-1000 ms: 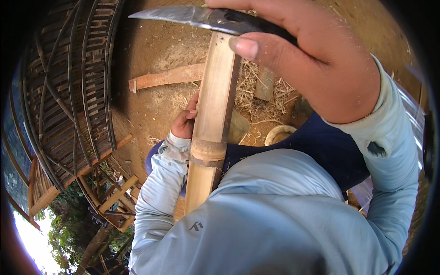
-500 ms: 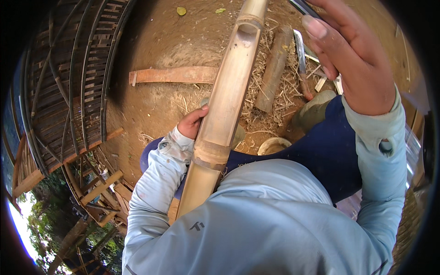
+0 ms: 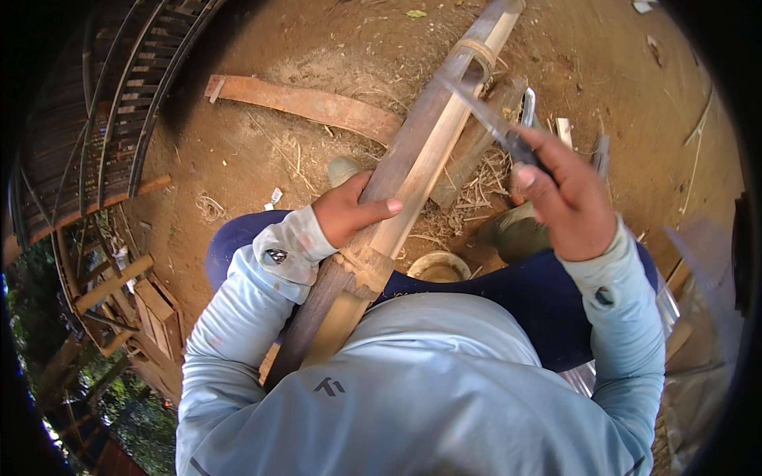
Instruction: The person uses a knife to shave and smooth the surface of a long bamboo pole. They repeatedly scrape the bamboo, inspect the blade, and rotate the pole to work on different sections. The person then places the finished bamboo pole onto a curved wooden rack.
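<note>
A long bamboo pole (image 3: 409, 155) slants from my lap up to the far right, its dark outer skin and a pale cut edge showing. My left hand (image 3: 347, 210) is closed over it just above a raised node ring, thumb across the top. My right hand (image 3: 581, 202) grips the dark handle of a knife (image 3: 484, 115). Its blurred blade points up-left over the pole, near the far node. Whether the blade touches the bamboo I cannot tell.
Beyond the pole, a short log (image 3: 474, 151) lies among shavings (image 3: 496, 186), with another metal blade (image 3: 529, 105) beside it. A reddish plank (image 3: 317, 105) lies at left. A round bowl (image 3: 439, 267) sits between my legs, near my shoe (image 3: 516, 236). A slatted structure (image 3: 143, 95) stands far left.
The pole has rolled so its outer skin faces up instead of its hollow, and its far end has swung right. My right hand has come down, bringing the knife over the pole.
</note>
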`<control>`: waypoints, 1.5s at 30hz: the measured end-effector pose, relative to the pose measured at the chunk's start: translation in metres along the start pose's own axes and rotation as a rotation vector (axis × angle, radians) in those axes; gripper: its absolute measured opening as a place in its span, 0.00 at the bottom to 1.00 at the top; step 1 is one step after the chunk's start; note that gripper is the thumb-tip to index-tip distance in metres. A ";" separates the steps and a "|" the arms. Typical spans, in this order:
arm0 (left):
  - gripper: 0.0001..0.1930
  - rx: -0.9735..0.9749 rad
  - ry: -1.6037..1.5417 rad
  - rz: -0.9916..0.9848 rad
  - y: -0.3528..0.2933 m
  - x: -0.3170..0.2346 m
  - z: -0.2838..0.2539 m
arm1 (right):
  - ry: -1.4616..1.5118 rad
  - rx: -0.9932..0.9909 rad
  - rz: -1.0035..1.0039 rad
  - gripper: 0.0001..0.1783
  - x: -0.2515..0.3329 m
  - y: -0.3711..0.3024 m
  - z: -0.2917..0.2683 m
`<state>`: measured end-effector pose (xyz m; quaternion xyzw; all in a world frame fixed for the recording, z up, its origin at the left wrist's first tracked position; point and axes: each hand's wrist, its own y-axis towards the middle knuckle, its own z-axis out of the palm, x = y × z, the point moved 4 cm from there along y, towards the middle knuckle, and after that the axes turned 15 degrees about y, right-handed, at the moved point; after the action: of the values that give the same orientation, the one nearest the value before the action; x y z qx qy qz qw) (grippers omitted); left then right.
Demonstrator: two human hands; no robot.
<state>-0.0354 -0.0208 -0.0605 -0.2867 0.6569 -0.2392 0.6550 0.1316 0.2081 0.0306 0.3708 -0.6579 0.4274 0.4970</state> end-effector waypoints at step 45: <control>0.63 -0.115 0.382 0.072 0.006 0.016 -0.001 | -0.958 -0.061 -0.391 0.17 -0.004 0.020 0.048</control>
<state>-0.0364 -0.0280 -0.0762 -0.2494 0.7916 -0.2280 0.5090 0.0978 0.1707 0.0156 0.6264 -0.7420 0.0895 0.2214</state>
